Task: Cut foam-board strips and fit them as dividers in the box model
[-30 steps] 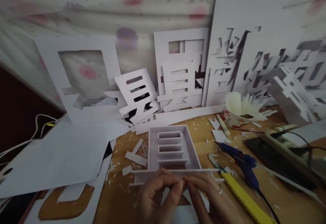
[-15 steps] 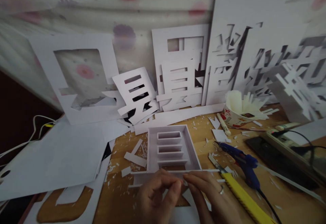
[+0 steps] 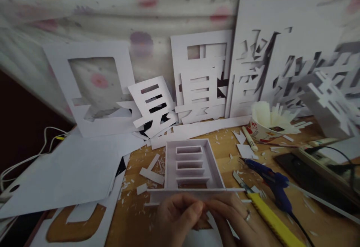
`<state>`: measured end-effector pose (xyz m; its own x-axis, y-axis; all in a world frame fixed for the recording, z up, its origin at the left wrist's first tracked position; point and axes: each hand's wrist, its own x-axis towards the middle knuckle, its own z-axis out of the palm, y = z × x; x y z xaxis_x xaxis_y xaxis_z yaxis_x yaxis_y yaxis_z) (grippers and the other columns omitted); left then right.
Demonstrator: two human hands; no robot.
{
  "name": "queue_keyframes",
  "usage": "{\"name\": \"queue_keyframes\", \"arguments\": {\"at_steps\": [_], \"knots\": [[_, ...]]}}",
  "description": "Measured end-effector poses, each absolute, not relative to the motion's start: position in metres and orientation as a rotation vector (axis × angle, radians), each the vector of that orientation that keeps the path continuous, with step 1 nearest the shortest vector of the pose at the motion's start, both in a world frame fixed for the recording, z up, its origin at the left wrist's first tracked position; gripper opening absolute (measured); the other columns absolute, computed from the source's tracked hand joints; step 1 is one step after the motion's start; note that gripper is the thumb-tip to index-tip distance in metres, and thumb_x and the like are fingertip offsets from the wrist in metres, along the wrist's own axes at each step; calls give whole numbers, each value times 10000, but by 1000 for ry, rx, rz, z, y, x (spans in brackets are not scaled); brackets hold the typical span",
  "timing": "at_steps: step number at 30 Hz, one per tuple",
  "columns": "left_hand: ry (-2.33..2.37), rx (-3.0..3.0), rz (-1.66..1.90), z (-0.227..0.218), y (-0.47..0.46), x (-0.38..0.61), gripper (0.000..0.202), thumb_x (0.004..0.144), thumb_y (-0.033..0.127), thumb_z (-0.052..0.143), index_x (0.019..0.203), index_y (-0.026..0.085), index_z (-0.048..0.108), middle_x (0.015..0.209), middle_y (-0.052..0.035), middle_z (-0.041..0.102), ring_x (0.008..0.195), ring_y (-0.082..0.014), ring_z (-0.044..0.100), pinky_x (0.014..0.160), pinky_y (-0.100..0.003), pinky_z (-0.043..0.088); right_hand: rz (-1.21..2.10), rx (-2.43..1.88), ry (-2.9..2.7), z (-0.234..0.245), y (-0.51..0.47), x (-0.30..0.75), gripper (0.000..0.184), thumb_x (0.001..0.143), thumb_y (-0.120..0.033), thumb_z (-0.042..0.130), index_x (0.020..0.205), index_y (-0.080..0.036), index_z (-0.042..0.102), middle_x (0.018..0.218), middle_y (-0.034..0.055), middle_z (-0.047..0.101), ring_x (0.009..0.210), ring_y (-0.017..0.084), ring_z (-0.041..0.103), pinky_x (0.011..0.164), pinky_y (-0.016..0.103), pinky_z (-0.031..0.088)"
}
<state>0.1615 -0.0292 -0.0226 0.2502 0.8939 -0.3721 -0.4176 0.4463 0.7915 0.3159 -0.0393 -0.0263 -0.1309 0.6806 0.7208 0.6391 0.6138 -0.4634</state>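
On a wooden tabletop (image 3: pixel 140 220), a white board frame (image 3: pixel 189 175) lies with 3 slots inside its raised outer walls, just beyond the person's 2 hands. Left hand (image 3: pixel 180 219): thumb and forefinger drawn together at the tips. Right hand (image 3: pixel 233 217): fingers bent inward, tips meeting the left's; a ring (image 3: pixel 248 215) on 1 finger. Cannot tell whether anything is pinched there; the fingers hide it. A long strip (image 3: pixel 154 194) runs along the frame's near end, sticking out past it on 2 sides, the hands overlapping its near edge.

Right of the frame: a knife (image 3: pixel 270 215), yellow handle, blade out; near it a blue glue gun (image 3: pixel 274 179). Farther back, a paper cup (image 3: pixel 263 131) full of pale strips. Left: loose scraps (image 3: pixel 152 175) and small shavings, then large white sheets (image 3: pixel 70 179). Behind, a slotted cutout (image 3: pixel 164 93) leans with other cut boards before a flowered curtain (image 3: pixel 154 18).
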Motion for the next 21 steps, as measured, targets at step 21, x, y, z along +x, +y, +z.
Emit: {"name": "queue_keyframes", "arguments": {"at_steps": [21], "knots": [[897,624,906,-24,-34,158,371,631,520,924,639,185,765,528,37,628,505,-57,482,540,-172,361,-74,-1084,-1823,-31,-48,320,130,1036,-171,493,1018,-210,615,842,9,708,790,92,694,756,157,542]]}}
